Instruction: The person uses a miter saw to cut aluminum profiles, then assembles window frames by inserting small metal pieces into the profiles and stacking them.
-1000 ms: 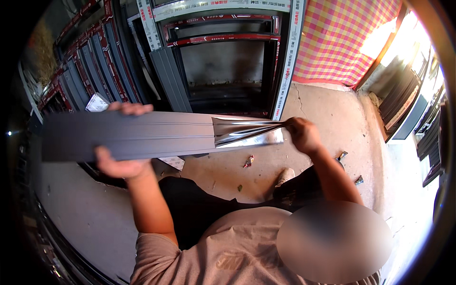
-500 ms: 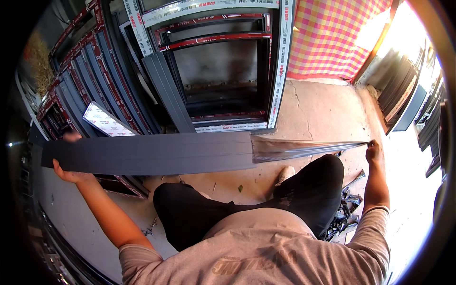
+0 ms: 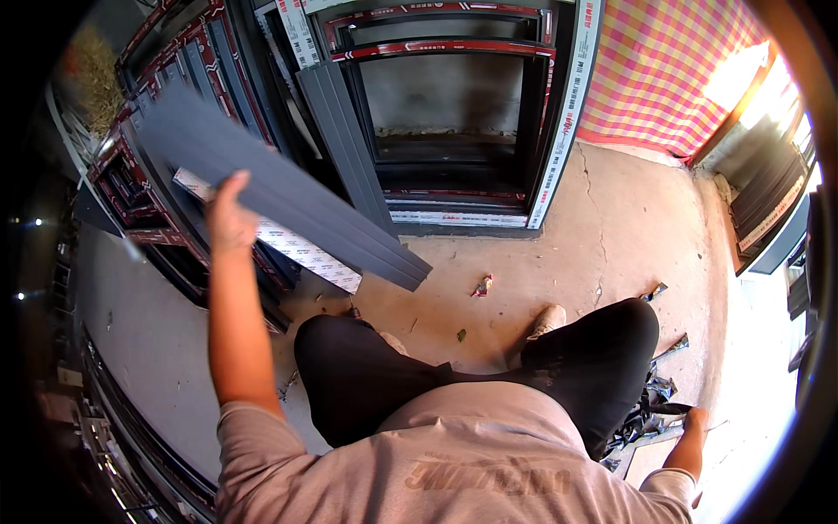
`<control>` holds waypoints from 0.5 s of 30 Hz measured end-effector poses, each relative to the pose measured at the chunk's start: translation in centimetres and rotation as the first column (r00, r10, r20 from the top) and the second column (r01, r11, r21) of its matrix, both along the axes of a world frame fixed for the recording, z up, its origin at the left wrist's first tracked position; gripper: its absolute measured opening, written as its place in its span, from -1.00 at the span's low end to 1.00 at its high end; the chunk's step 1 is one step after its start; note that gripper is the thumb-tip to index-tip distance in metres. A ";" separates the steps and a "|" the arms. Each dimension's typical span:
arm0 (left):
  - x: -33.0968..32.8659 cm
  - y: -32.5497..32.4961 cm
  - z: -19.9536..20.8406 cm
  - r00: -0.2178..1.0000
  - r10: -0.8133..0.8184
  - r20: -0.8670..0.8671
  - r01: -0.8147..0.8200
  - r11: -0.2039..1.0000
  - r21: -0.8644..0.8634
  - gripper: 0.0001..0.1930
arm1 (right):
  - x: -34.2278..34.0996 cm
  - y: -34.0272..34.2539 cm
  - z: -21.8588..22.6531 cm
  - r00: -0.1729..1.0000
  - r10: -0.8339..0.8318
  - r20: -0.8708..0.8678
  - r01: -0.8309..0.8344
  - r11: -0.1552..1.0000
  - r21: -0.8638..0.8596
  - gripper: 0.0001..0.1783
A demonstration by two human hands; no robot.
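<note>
My left hand point(image 3: 231, 214) grips the edge of a long dark grey ribbed panel point(image 3: 297, 192), which slants from the upper left down toward the middle. Its lower end comes close to another grey panel point(image 3: 345, 131) leaning on the frames. Behind the held panel is a piece covered in white printed film point(image 3: 305, 253). Low at the right, beside my knee, my right hand point(image 3: 694, 428) is closed on dark plastic film point(image 3: 670, 408). That film meets a crumpled heap of black film scraps point(image 3: 642, 421) on the floor.
Dark window frames point(image 3: 541, 201) with red and white protective strips stand ahead. More frames point(image 3: 148, 201) lean at the left. A pink and yellow checked cloth point(image 3: 663, 79) hangs at the back right. Long profiles point(image 3: 131, 419) lie lower left; panels point(image 3: 772, 192) lean far right.
The stretched film has come off the panel, and my right hand has dropped to the heap with film. My left hand has swung the panel forward, from level to slanting.
</note>
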State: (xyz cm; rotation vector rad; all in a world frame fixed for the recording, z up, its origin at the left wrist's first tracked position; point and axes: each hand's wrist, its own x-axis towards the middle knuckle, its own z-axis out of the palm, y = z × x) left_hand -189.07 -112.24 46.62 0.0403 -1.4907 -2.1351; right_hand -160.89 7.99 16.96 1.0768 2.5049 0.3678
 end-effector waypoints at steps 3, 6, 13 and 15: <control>-4.6 1.5 -4.5 0.977 0.091 0.193 -0.096 0.995 0.017 -0.44 | -0.6 -4.4 -3.7 0.914 -0.194 -0.356 0.218 0.976 0.027 -0.59; -9.0 2.0 -9.6 0.975 0.058 0.214 -0.053 0.998 -0.028 -0.46 | 1.2 -5.1 -2.9 0.974 0.134 0.182 -0.138 0.990 0.011 -0.61; -15.7 0.1 -15.7 0.939 0.016 0.343 -0.002 0.999 -0.041 -0.32 | 5.0 -7.4 -3.4 0.966 -0.186 -0.181 0.198 0.979 0.047 -0.52; -17.7 0.0 -15.4 0.937 0.040 0.347 -0.014 0.997 -0.077 -0.31 | 6.4 -9.3 -4.6 0.917 -0.277 -0.285 0.277 0.960 -0.042 -0.52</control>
